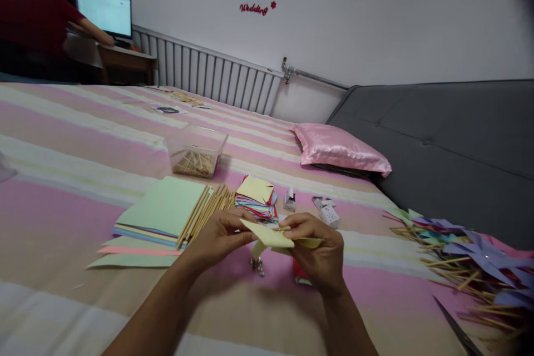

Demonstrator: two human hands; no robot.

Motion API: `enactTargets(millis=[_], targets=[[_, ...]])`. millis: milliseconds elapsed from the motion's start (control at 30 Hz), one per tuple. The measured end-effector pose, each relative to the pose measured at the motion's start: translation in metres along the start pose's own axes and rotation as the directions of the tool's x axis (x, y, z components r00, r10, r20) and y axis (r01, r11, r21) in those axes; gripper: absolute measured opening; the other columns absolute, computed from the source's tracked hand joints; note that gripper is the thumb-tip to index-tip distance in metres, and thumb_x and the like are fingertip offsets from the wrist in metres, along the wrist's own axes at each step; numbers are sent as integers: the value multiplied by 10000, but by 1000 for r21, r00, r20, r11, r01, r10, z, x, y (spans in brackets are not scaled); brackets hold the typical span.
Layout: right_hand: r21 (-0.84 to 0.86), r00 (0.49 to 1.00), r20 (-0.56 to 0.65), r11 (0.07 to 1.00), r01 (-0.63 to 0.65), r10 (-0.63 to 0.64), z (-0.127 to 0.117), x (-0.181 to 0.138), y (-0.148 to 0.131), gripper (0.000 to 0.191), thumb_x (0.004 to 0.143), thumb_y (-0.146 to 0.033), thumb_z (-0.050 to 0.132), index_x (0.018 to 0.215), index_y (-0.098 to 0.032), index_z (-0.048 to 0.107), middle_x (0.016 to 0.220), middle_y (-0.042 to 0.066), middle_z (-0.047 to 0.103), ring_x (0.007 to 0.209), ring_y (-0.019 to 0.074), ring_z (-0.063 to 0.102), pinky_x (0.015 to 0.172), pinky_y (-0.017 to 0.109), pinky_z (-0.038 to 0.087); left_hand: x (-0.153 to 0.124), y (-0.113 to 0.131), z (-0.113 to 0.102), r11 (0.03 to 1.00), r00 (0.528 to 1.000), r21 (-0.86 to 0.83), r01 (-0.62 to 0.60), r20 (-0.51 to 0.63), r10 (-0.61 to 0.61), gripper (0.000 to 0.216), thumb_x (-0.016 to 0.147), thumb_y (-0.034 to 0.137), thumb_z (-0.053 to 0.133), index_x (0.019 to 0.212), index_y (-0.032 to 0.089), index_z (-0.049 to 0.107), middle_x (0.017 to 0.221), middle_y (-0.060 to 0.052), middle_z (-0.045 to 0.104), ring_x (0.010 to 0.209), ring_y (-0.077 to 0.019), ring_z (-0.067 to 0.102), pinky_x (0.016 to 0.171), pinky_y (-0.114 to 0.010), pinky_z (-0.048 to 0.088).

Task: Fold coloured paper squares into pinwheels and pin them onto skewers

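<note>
My left hand (227,233) pinches the left edge of a pale yellow cut paper (269,238), whose flaps are bent like a pinwheel's blades. Its middle and right side are gripped by the fingers of my right hand (319,247). Whether a pin sits between those fingers I cannot tell. Small shiny metal pieces (257,267) lie on the bedspread just below the paper. A red item (300,272) shows partly beneath my right hand. Right behind my hands are a stack of small cut coloured papers (256,192) and a row of thin wooden sticks (206,211).
Large coloured sheets (161,206) lie at left, with a clear box of sticks (194,161) behind. Two small boxes (290,199) sit ahead. Paper pinwheels on sticks (479,261) and scissors (456,328) are at right. A pink pillow (337,147) is farther back; a person in red sits far left.
</note>
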State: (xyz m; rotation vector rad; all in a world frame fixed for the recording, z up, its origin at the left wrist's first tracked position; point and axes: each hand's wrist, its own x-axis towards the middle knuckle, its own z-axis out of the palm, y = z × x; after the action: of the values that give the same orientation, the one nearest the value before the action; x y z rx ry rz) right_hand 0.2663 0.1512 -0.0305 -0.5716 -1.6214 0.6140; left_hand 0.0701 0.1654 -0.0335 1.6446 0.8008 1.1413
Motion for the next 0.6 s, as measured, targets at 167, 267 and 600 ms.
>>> enactTargets(millis=[167, 267, 600], targets=[[-34, 1000, 3, 999, 19, -18, 0, 1, -2, 218, 712, -33, 674, 763, -245, 682, 872, 12, 691, 820, 152, 648, 714, 264, 521, 1, -1, -1, 1000, 1000, -26, 4, -16, -5, 107, 724, 251, 680, 755, 175, 749, 773, -38, 628, 557, -72, 500, 461, -167, 364], [-29, 1000, 0, 999, 19, -19, 0, 1, -1, 223, 708, -29, 676, 761, -245, 684, 870, 12, 691, 818, 151, 651, 708, 259, 523, 1, -2, -1, 1000, 1000, -14, -2, -30, 2, 108, 715, 259, 687, 746, 177, 750, 762, -40, 626, 574, -79, 513, 454, -163, 360], [-24, 1000, 7, 1000, 7, -7, 1, 1, -1, 210, 710, -37, 677, 753, -242, 680, 850, 14, 678, 780, 153, 651, 690, 269, 519, 1, 1, -1, 1000, 1000, -5, 4, -16, -4, 108, 714, 268, 687, 730, 181, 749, 749, -34, 623, 569, -85, 517, 489, -185, 386]])
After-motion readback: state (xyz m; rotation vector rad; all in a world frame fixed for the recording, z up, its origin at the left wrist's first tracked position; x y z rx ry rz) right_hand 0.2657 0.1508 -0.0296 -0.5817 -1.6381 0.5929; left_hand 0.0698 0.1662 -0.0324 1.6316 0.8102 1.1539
